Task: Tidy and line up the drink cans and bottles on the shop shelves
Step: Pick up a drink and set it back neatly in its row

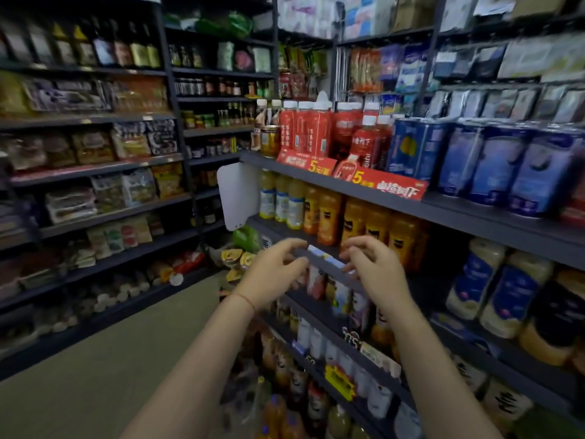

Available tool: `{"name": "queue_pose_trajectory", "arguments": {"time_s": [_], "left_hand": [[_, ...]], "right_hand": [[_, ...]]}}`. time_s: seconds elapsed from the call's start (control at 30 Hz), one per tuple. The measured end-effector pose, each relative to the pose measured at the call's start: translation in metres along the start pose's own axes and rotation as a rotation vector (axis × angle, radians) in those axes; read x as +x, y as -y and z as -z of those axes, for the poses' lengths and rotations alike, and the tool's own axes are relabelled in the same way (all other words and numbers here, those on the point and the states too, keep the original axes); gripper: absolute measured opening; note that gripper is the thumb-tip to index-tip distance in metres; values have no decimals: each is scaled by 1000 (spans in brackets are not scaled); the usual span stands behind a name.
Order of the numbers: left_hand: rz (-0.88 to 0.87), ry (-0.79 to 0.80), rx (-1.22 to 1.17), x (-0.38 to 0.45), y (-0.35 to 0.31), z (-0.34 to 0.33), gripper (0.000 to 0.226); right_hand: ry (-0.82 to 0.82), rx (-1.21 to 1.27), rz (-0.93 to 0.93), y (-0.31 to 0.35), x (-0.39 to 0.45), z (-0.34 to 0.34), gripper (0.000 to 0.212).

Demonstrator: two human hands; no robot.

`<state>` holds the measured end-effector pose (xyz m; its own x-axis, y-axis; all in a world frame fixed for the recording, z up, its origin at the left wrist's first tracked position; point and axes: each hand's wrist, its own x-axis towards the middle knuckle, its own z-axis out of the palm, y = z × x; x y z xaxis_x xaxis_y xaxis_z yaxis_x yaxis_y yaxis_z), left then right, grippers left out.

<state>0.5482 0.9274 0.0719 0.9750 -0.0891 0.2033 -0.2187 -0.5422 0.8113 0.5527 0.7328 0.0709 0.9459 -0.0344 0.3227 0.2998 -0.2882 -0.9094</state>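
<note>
My left hand (272, 274) and my right hand (376, 270) are raised at the front rail of a dark shelf (275, 231) on the right. Between their fingertips sits a white-and-blue price label (326, 258) on that rail, pinched at both ends. Just behind stand orange juice bottles (329, 217), with pale yellow bottles (278, 201) to their left. One shelf up are red tea bottles (304, 128) and blue can packs (493, 166). Small bottles (342, 296) on the shelf below are partly hidden by my hands.
Red promo signs (389, 182) hang on the upper rail. A white card (237, 194) sticks out at the shelf end. Large jars (493, 289) stand to the right. Snack shelves (95, 185) line the left wall across a floor aisle (110, 359).
</note>
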Motion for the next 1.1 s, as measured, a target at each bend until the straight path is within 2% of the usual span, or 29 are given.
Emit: {"name": "queue_pose_trajectory", "arguments": {"time_s": [0.1,0.2,0.27,0.4,0.5,0.57,0.7,0.83,0.9,1.1], "left_hand": [[-56,-33,71,69,11,35,38],[-28,-68,72,138,22,74,39],[-4,-114,66,179,33,99,39],[-14,-194,84,245,69,138,39],[-58,-211,245,293,101,161,48],[-125,-208,398,324,120,171,55],[-311,-169,613,382,143,179,67],[-396,-87,650,416,166,180,66],[-461,-95,629,424,177,180,63],[-563,-92,561,428,197,187,71]], "right_hand": [[-51,-41,113,9,73,-34,18],[-56,-92,177,23,147,-72,15],[-42,-193,241,33,195,-101,16],[-52,-533,389,45,281,-164,33],[-113,-869,487,50,332,-208,43],[-203,-1007,539,51,360,-230,50],[-381,-1154,429,46,396,-261,53],[-538,-1160,365,37,408,-278,45],[-593,-1111,348,34,409,-283,44],[-676,-1011,332,28,405,-305,49]]}}
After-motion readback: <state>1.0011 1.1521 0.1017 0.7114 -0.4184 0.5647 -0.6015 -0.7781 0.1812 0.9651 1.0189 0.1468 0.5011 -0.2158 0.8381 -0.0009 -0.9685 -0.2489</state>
